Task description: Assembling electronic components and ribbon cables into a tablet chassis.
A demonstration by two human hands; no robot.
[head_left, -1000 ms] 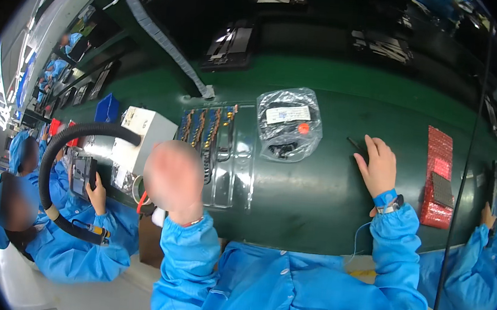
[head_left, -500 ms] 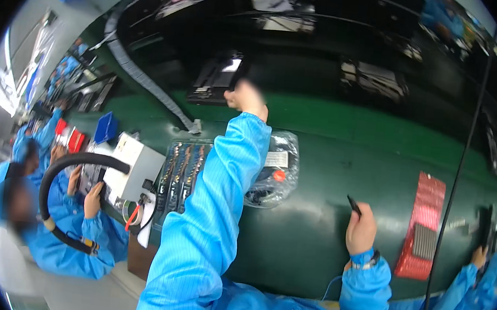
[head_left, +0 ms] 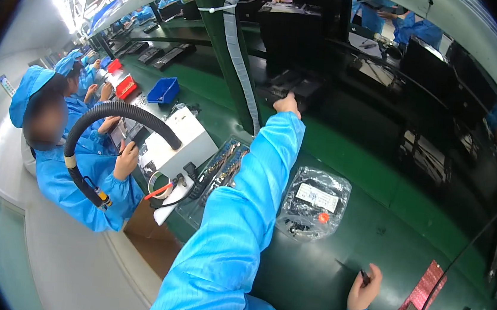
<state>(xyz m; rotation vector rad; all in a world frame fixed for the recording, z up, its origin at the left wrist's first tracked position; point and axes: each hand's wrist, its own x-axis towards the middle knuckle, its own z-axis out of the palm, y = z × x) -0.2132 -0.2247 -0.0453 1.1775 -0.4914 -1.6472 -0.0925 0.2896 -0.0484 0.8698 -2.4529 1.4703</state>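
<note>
My left hand (head_left: 289,104) is stretched far forward over the bench, its fingers closed on the near edge of a flat black device (head_left: 304,87). My right hand (head_left: 365,289) rests low at the right, curled around a slim dark pen-like tool (head_left: 363,278); its exact kind is hard to make out. Between my arms lies a clear plastic bag (head_left: 314,204) with a white label, an orange-red round sticker and dark parts inside. Partly behind my left sleeve is a clear tray (head_left: 218,163) with rows of small components.
A white box (head_left: 181,142) with a ribbed black hose (head_left: 115,108), a tape roll (head_left: 160,185) and a blue bin (head_left: 164,90) stand left. A co-worker (head_left: 89,157) sits there. Red bubble wrap (head_left: 427,292) with a grey ribbed block lies right. A metal post (head_left: 226,45) rises ahead.
The view has turned left and tilted up. My left hand has come onto the flat black device's edge. My right hand still holds the slim dark tool.
</note>
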